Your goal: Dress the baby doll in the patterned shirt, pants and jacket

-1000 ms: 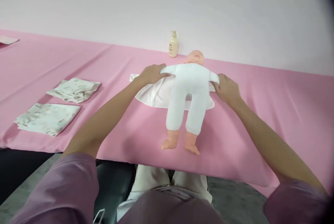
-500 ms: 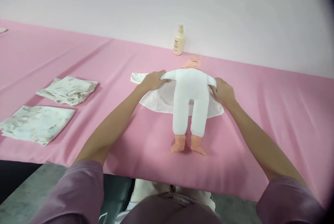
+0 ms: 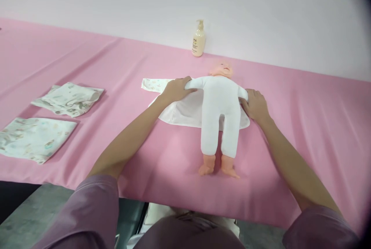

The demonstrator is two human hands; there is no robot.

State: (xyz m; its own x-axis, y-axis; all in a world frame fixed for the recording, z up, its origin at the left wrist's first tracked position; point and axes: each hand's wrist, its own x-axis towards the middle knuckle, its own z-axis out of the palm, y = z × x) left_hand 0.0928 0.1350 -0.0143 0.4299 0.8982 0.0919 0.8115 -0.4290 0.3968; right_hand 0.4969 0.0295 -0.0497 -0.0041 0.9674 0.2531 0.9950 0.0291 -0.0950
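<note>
A baby doll in a white suit lies on its back on the pink table, head toward the wall, bare feet toward me. Under it is spread a white garment with one printed sleeve stretched out to the left. My left hand is closed around the doll's arm on the left side. My right hand is curled round the doll's other arm, at the garment's right edge.
A cream pump bottle stands by the wall behind the doll's head. Two folded printed cloths lie on the left of the table. The table's front edge runs just above my lap.
Both hands have kept hold of the doll's arms. The doll has come down from slightly raised and now lies flat on the garment, a little further right and nearer to me.
</note>
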